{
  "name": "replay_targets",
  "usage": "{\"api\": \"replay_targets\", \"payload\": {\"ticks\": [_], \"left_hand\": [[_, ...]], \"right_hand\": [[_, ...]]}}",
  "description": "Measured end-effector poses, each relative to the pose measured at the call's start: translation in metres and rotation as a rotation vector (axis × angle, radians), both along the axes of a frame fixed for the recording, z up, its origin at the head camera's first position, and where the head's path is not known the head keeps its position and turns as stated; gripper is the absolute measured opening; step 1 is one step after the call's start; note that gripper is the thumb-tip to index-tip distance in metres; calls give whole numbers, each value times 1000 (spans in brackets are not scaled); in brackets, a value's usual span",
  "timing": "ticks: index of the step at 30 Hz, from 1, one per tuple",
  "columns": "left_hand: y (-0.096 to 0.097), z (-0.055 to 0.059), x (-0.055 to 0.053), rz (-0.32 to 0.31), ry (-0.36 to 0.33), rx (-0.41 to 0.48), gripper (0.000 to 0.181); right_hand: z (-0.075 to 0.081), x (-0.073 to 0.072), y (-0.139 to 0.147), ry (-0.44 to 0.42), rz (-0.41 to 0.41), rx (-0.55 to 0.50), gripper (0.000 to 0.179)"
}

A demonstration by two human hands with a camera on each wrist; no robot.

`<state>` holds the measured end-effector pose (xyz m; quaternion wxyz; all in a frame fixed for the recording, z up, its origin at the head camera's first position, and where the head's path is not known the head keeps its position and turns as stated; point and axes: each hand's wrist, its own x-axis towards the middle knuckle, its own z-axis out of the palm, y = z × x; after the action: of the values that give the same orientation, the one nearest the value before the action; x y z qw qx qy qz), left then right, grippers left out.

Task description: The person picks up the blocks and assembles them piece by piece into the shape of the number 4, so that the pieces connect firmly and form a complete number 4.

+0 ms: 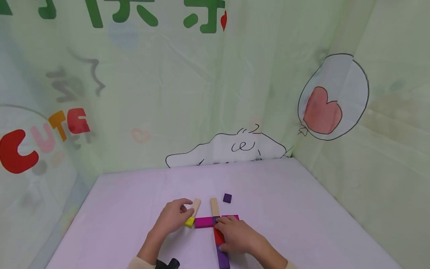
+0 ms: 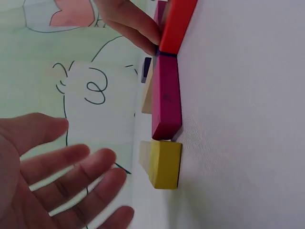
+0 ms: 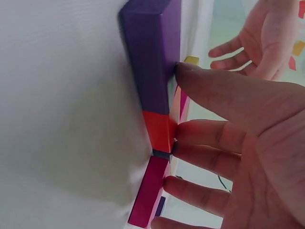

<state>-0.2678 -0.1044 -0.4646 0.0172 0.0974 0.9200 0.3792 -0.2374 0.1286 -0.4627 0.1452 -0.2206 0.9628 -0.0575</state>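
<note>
My left hand, fingers spread and slightly bent with nothing in them, hovers by a yellow block and a pale wooden block at the row's left end. My right hand lies over the middle of a cross-like layout. Its thumb touches a long purple block, and its loosely extended fingertips rest at the red block, the small dark purple block and the right magenta block. The left magenta block lies between the yellow block and the centre.
A second pale wooden block points away from the centre. Apart from the layout, a dark purple cube sits behind it on the pale table. Printed fabric walls stand at the back and sides. A black object shows under my left wrist.
</note>
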Motion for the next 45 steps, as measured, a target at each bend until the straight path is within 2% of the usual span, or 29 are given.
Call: {"api": "replay_targets", "payload": {"ticks": [6,11,23,31,34,38,45], "left_hand": [[0,-8,2,-84,-21,136,35],[0,-12,1,-76,6,167,31],[3,-3,-2,-95,49,257,29],[5,-1,-3,-92,60,274,26],[6,-1,-4,-90,60,282,26],[7,-2,-6,-80,65,278,25],[6,-4,-11,-72,59,268,25]], "right_hand": [[-6,2,-4,-31,-18,-9,56],[-8,2,-6,-42,-20,-8,57],[-1,2,-6,-9,-10,7,59],[1,-1,-6,48,35,20,62],[2,-4,-4,60,32,-21,61],[3,-13,4,125,-5,-128,50],[-1,-43,20,293,-152,-299,32]]}}
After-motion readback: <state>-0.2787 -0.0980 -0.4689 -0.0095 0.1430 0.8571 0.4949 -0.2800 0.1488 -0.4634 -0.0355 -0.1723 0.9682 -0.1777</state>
